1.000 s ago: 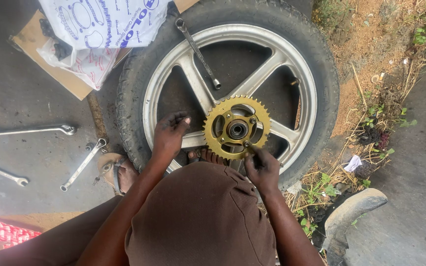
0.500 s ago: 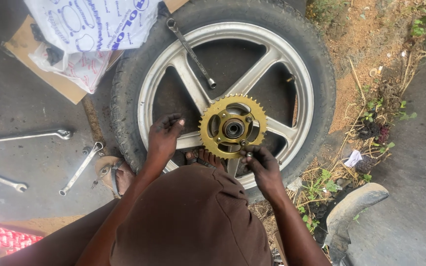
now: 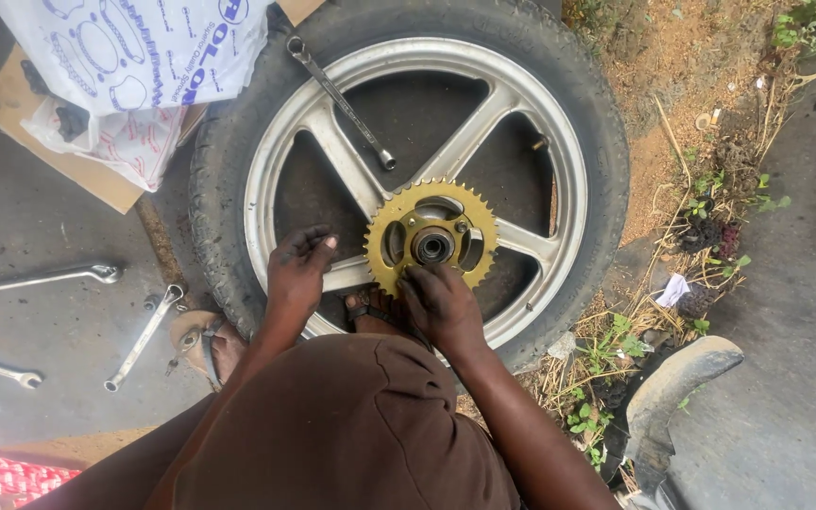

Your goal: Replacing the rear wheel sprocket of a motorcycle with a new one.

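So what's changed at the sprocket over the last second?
Little. The right hand has slid from the lower right edge of the gold sprocket to its lower middle, fingers on the teeth. The left hand stays on the silver wheel spoke beside it. The sprocket has not visibly turned; the wrench across the wheel and the spanners on the ground lie as before.

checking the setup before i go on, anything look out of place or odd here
One thing: a long wrench lies loose across the wheel, resting on a spoke and the tyre. Other spanners are scattered on the concrete. The gold sprocket sits centred on the hub, with the left hand on the rim and the right hand at the sprocket's edge.
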